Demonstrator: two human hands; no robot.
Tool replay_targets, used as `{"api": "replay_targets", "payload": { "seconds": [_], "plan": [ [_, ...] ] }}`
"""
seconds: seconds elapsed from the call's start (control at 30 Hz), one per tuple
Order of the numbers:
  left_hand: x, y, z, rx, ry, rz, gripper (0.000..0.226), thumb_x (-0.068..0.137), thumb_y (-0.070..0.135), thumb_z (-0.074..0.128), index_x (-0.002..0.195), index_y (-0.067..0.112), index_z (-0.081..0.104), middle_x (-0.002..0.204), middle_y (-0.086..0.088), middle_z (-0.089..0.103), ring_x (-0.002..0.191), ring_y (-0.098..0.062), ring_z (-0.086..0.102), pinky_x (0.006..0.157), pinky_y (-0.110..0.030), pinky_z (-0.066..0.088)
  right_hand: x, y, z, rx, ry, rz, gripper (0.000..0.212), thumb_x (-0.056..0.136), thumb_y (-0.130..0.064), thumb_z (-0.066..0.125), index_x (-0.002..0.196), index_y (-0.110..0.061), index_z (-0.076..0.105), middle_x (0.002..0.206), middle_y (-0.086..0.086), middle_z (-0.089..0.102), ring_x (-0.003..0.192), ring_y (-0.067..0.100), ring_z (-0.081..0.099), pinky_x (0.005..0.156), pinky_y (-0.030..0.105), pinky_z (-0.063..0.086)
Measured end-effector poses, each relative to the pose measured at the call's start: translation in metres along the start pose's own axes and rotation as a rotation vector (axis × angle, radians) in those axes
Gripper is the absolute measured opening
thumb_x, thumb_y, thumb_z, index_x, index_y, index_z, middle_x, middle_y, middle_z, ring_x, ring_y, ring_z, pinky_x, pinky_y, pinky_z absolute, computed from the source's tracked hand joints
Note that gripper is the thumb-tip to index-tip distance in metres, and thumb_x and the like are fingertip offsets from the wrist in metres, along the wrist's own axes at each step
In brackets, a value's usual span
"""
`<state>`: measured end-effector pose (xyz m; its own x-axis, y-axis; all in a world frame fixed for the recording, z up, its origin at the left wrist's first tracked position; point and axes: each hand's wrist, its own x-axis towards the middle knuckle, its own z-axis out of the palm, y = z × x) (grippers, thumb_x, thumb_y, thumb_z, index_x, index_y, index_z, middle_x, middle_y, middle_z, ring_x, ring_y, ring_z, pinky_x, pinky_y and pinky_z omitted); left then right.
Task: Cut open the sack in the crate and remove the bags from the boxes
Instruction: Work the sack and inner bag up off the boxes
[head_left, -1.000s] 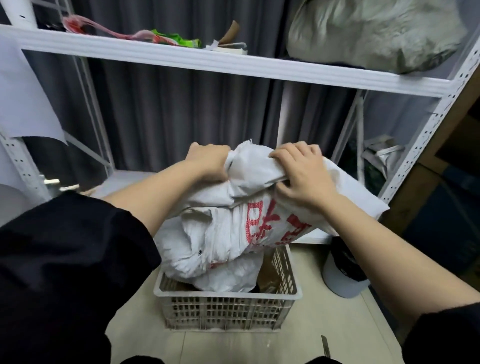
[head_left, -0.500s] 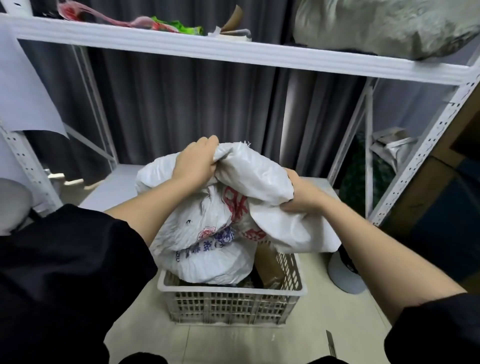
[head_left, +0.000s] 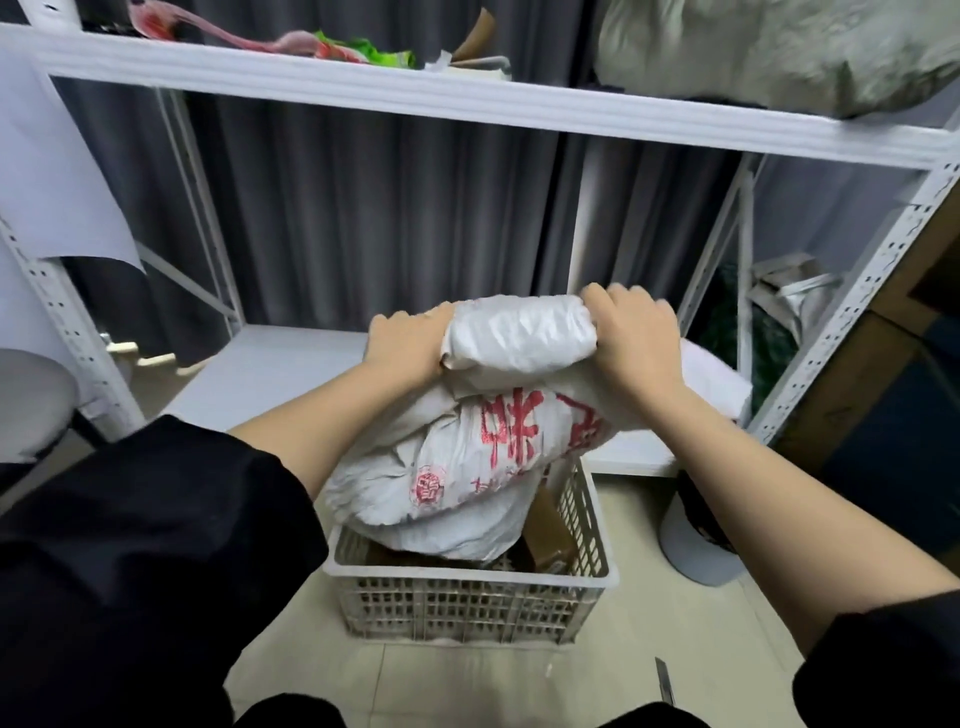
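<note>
The sack (head_left: 467, 462) sits in the crate (head_left: 467, 603) on the floor before the shelf rack (head_left: 467, 104) (a box (head_left: 548, 530) wedged right of it), left hand (head_left: 405, 348) and right hand (head_left: 639, 338) at its top.

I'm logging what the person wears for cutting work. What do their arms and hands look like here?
Both arms wear loose black sleeves, the left sleeve and the right sleeve, ending above the forearms, which are bare. The left hand and right hand are bare too: no gloves, rings, watch or markings show.

left hand (head_left: 410, 345) and right hand (head_left: 636, 340) clenched, arms outstretched, knuckles up
</note>
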<state>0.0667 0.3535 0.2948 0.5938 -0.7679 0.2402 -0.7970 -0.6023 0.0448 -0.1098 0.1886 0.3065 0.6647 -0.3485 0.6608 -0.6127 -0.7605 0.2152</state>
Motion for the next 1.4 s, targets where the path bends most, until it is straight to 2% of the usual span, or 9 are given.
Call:
{"api": "replay_targets", "payload": {
  "seconds": [0.13, 0.23, 0.3, 0.4, 0.77, 1.03, 1.17, 1.3, 1.4],
  "plan": [
    [0.002, 0.005, -0.034, -0.007, 0.328, 0.026, 0.025, 0.089, 0.023, 0.042, 0.113, 0.017, 0.046, 0.111, -0.009, 0.065, 0.104, -0.033, 0.059, 0.076, -0.038, 0.033, 0.018, 0.013, -0.037, -0.111, 0.186, -0.025, 0.034, 0.070, -0.028, 0.070, 0.097, -0.018, 0.053, 0.078, 0.002, 0.053, 0.072, 0.028, 0.048, 0.062, 0.033, 0.020],
    [0.005, 0.010, -0.084, -0.158, 0.451, 0.023, 0.030, 0.088, 0.019, 0.040, 0.118, 0.016, 0.045, 0.110, -0.013, 0.057, 0.095, -0.038, 0.058, 0.070, -0.038, 0.034, 0.036, 0.020, -0.077, -0.085, 0.338, 0.048, 0.032, 0.079, -0.027, 0.048, 0.106, -0.014, 0.056, 0.085, 0.008, 0.056, 0.079, 0.031, 0.052, 0.066, 0.036, 0.023],
    [0.005, 0.011, -0.105, -0.165, 0.423, -0.003, 0.033, 0.090, 0.019, 0.040, 0.123, 0.016, 0.044, 0.112, -0.015, 0.056, 0.093, -0.041, 0.058, 0.068, -0.038, 0.035, 0.045, 0.020, -0.092, -0.033, 0.309, 0.064, 0.038, 0.080, -0.027, 0.036, 0.108, -0.010, 0.056, 0.089, 0.013, 0.058, 0.083, 0.035, 0.053, 0.067, 0.038, 0.022],
    [0.002, 0.009, -0.115, -0.064, 0.260, 0.007, 0.029, 0.093, 0.027, 0.039, 0.121, 0.022, 0.047, 0.113, -0.015, 0.061, 0.100, -0.041, 0.060, 0.071, -0.037, 0.038, 0.048, 0.023, -0.092, -0.068, 0.181, 0.007, 0.026, 0.082, -0.014, 0.049, 0.107, -0.009, 0.054, 0.091, 0.015, 0.059, 0.082, 0.036, 0.054, 0.061, 0.038, 0.027],
    [-0.007, 0.011, -0.131, 0.007, 0.155, 0.016, 0.028, 0.090, 0.027, 0.044, 0.116, 0.026, 0.054, 0.117, -0.010, 0.062, 0.107, -0.037, 0.059, 0.077, -0.035, 0.039, 0.048, 0.027, -0.115, -0.064, 0.003, -0.073, 0.029, 0.080, -0.004, 0.050, 0.109, -0.007, 0.049, 0.096, 0.017, 0.059, 0.088, 0.038, 0.055, 0.064, 0.039, 0.028],
    [0.004, -0.003, -0.142, 0.020, 0.207, 0.030, 0.030, 0.087, 0.027, 0.046, 0.116, 0.029, 0.052, 0.116, -0.009, 0.062, 0.107, -0.037, 0.059, 0.075, -0.037, 0.041, 0.066, 0.028, -0.129, -0.070, 0.041, -0.130, 0.032, 0.078, -0.004, 0.051, 0.110, -0.006, 0.050, 0.098, 0.019, 0.060, 0.091, 0.038, 0.055, 0.068, 0.038, 0.026],
    [0.005, -0.007, -0.148, 0.022, 0.355, 0.042, 0.030, 0.086, 0.024, 0.048, 0.116, 0.023, 0.050, 0.113, -0.014, 0.063, 0.102, -0.041, 0.059, 0.073, -0.038, 0.041, 0.077, 0.032, -0.133, -0.085, 0.056, -0.110, 0.048, 0.073, -0.001, 0.058, 0.120, -0.008, 0.049, 0.106, 0.020, 0.057, 0.098, 0.038, 0.053, 0.074, 0.041, 0.031],
    [0.010, -0.008, -0.151, 0.060, 0.462, 0.093, 0.029, 0.086, 0.020, 0.049, 0.115, 0.017, 0.048, 0.111, -0.015, 0.062, 0.100, -0.041, 0.060, 0.066, -0.039, 0.038, 0.074, 0.036, -0.126, -0.090, 0.234, -0.089, 0.042, 0.079, -0.007, 0.049, 0.120, -0.011, 0.052, 0.102, 0.017, 0.056, 0.095, 0.036, 0.052, 0.075, 0.043, 0.034],
    [0.010, -0.010, -0.141, 0.033, 0.510, 0.135, 0.025, 0.084, 0.025, 0.050, 0.109, 0.021, 0.049, 0.102, -0.010, 0.062, 0.091, -0.038, 0.061, 0.062, -0.036, 0.037, 0.058, 0.034, -0.113, -0.016, 0.386, -0.074, 0.043, 0.082, -0.029, 0.036, 0.114, -0.012, 0.059, 0.091, 0.016, 0.060, 0.081, 0.035, 0.055, 0.067, 0.039, 0.034]
  ]
}}
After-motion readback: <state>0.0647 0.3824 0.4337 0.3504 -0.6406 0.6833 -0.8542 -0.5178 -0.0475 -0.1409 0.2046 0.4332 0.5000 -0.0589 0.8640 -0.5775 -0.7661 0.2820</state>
